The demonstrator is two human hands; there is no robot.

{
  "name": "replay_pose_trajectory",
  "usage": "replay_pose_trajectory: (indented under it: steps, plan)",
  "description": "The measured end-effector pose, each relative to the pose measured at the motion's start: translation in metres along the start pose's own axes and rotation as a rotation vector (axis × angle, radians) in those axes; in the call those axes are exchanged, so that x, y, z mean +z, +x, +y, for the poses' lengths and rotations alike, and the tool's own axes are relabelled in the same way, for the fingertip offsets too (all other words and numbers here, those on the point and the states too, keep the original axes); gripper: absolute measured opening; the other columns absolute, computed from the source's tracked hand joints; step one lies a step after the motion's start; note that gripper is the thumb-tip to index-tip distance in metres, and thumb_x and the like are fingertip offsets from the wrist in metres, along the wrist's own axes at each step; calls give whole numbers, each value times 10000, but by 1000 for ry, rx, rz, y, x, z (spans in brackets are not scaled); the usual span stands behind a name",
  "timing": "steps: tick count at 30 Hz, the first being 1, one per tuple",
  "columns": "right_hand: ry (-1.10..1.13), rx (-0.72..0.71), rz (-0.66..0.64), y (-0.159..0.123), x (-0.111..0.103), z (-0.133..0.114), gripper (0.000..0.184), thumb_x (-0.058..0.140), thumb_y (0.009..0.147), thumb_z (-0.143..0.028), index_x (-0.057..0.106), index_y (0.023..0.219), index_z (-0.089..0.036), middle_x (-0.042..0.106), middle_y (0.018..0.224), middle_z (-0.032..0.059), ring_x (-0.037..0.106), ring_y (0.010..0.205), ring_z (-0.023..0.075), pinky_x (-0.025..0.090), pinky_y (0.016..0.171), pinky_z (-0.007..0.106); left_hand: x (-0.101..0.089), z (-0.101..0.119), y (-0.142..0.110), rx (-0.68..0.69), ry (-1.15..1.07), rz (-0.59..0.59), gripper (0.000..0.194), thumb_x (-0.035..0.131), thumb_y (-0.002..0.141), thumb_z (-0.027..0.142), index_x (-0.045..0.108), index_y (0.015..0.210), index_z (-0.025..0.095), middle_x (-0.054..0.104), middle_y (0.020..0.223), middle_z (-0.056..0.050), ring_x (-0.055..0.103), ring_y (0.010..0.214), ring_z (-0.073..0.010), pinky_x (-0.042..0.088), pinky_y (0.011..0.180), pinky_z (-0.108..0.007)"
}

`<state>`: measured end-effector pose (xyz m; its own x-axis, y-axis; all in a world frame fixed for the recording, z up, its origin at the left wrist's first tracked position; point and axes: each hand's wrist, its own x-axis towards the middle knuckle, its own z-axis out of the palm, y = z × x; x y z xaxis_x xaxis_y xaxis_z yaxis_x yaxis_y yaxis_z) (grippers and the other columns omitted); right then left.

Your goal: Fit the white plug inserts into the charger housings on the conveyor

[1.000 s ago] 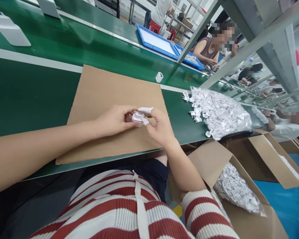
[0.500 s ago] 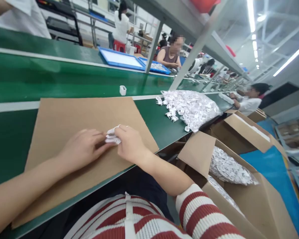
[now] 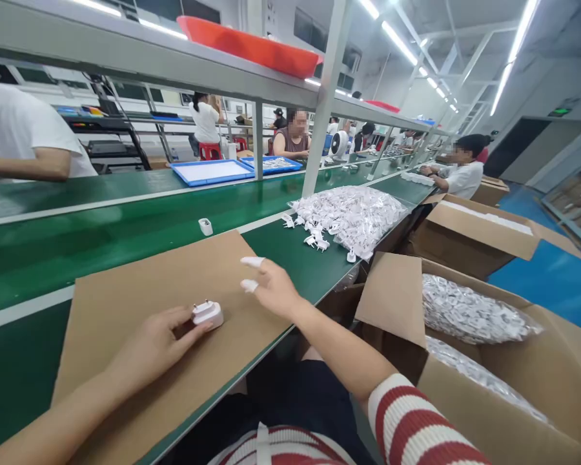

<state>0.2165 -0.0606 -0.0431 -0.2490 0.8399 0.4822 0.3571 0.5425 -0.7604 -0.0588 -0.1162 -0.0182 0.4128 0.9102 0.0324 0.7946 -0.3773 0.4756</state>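
My left hand [image 3: 155,345] pinches a small white plug adapter [image 3: 207,313] that rests on the brown cardboard sheet [image 3: 126,303], prongs up. My right hand [image 3: 268,287] hovers just right of it over the sheet's edge, fingers apart, with white finger cots on two fingertips and nothing in it. Farther right on the green bench lies a clear bag of white plug parts [image 3: 356,216], with loose white plug pieces [image 3: 314,239] spilled beside it.
A lone white adapter [image 3: 205,226] sits on the green conveyor belt [image 3: 101,219]. Open cardboard boxes [image 3: 465,323] with bagged parts stand at my right. Blue trays [image 3: 212,171] lie across the belt. Other people work at the far side and down the line. A metal shelf post [image 3: 319,123] rises nearby.
My right hand has let go of the adapter and moved right, opening. The left hand keeps the adapter on the cardboard. The view has tilted upward.
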Motion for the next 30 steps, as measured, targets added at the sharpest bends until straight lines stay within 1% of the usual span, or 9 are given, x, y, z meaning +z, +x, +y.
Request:
replay_pose_trajectory:
  steps: [4,8,12,16,19,23,25,27,30]
  plan:
    - [-490,293,176,17,-60,49,492,625,955,-261,592,1438,-168,523,1546,190,479,1454,318,369,1207,483,-22,-6,20,-244,-52,25,556,597,771,833,777,906,324,705,732,-19,648,714,-329,427,580,-352]
    - [-791,559,163,21,-91,85,508,614,980,-343,579,1433,-116,564,1423,251,502,1368,415,301,1186,595,-55,-35,60,-336,19,247,674,576,810,856,734,1119,278,772,977,-18,677,923,-360,477,695,-355]
    - [-790,504,150,15,-91,102,403,531,973,-231,631,1352,-134,598,1337,200,525,1260,356,386,1116,489,-85,-78,103,-493,88,399,782,526,852,857,659,1217,177,749,1094,-63,662,956,-337,482,675,-339]
    - [-779,440,149,9,-91,106,442,456,886,-76,664,1272,-127,586,1267,182,508,1155,324,440,1030,431,-106,-107,123,-580,24,383,823,659,741,862,651,1154,150,670,926,-2,582,834,-234,408,686,-301]
    - [-738,380,200,4,-95,111,359,478,880,-131,698,1163,-134,593,1183,174,496,1100,328,455,1008,454,-111,-119,129,-589,2,397,831,675,703,860,640,1085,123,574,815,28,510,799,-167,376,747,-304]
    - [-582,266,296,0,-95,117,324,540,862,-246,719,1112,-144,610,1058,143,542,1025,303,499,984,464,-105,-120,141,-680,41,446,966,652,649,896,612,1143,67,580,944,-26,498,1063,-263,359,899,-370]
    - [-459,235,336,0,-94,119,345,542,853,-279,722,1119,-153,625,1058,136,581,1016,279,529,970,448,-101,-109,145,-587,150,553,1037,594,745,853,473,1382,44,539,1289,-92,332,1313,-365,289,1057,-457]
    - [-294,237,403,3,-93,120,371,549,845,-327,717,1135,-167,649,1110,136,617,1027,257,562,935,423,-97,-90,147,-372,287,563,918,530,885,679,277,1549,99,313,1582,-83,157,1424,-381,161,1162,-518]
    - [35,315,533,11,-98,119,410,566,810,-383,691,1135,-166,700,1139,115,664,1002,221,590,916,415,-92,-49,144,-156,342,316,686,468,951,388,281,1568,154,248,1656,-42,132,1445,-354,110,1200,-551]
